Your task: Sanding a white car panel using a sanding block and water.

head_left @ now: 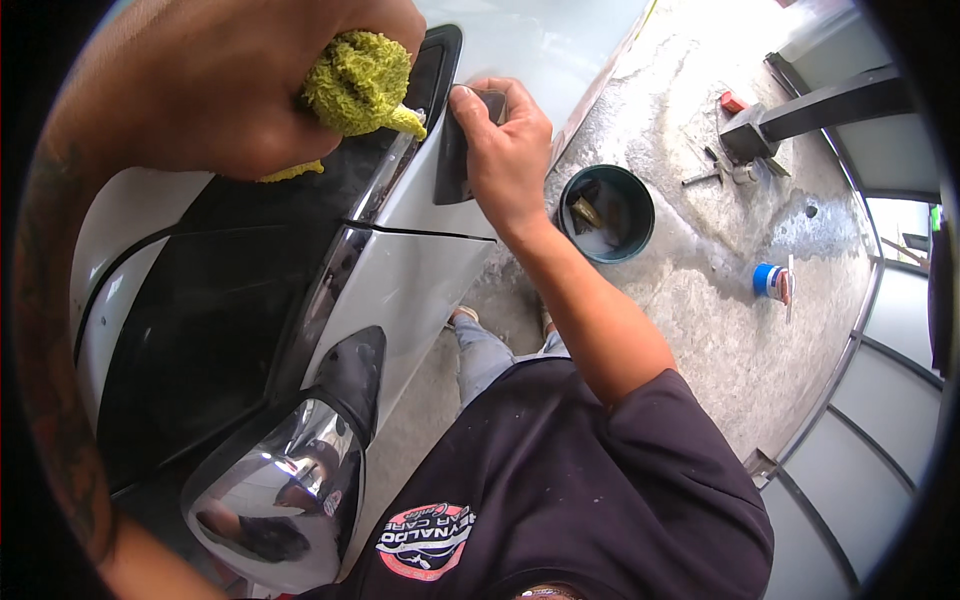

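My left hand point(240, 95) reaches across the car window, its fingers closed round a bunched yellow-green microfibre cloth point(358, 82). A twisted end of the cloth touches the chrome trim point(385, 180) beside the window. To the right, my right hand point(505, 150) has its thumb and fingers closed round a flat dark grey piece point(453, 165) against the white door panel point(420, 275). Whether this piece is a door handle or a loose part, I cannot tell. The black-framed window glass point(215, 310) lies under my left forearm.
A chrome side mirror point(285, 490) juts out close to my body. On the wet concrete floor stands a dark green bucket point(648, 215) with water and items inside. Farther right are a blue-and-white container point(768, 281), a dark metal post point(830, 105) and small tools point(703, 178) near its base.
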A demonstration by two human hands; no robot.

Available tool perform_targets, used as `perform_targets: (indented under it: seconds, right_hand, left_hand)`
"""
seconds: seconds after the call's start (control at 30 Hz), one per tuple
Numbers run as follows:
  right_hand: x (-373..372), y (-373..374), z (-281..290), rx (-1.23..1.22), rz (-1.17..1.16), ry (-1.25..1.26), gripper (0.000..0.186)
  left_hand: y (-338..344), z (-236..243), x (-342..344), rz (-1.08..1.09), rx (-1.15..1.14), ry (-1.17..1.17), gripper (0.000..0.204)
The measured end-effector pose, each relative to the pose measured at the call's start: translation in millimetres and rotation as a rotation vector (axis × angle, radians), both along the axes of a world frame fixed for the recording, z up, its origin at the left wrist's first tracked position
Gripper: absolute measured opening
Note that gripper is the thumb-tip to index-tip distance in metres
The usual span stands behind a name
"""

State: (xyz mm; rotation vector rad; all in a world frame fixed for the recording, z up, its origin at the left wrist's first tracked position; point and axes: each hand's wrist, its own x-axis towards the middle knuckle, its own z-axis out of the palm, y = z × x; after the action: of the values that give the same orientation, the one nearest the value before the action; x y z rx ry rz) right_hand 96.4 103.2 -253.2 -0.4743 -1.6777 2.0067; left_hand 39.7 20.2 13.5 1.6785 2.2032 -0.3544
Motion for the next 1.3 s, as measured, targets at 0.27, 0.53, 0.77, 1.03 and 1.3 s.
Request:
perform_targets:
  seconds: [0.27,0.53,0.77,1.03,1.3]
  right_hand:
    - [9.1,-14.0,-5.3,-0.014,-0.03,0.009,0.023]
    - [39.6,-35.2,-3.5,-0.063,0.14,-0.066,0.027]
    - [53.1,-39.9,2.3,0.149,0.246,-0.143,0.032]
    - [58.5,-44.1,7.6,0.129,0.296,-0.189,0.026]
    - [56.3,-39.6,7.4,0.14,0.321,-0.193,0.029]
  left_hand:
    - [-1.6,0.6,7.2,-0.012,-0.007,0.061,0.013]
    - [-4.1,-1.1,6.6,-0.016,0.022,0.068,0.011]
    - [-4.6,2.3,4.5,0.006,-0.008,0.049,0.012]
    - [-7.7,-2.9,6.3,-0.003,0.036,0.044,0.013]
    - [-3.7,1.4,12.0,-0.048,0.011,0.047,0.013]
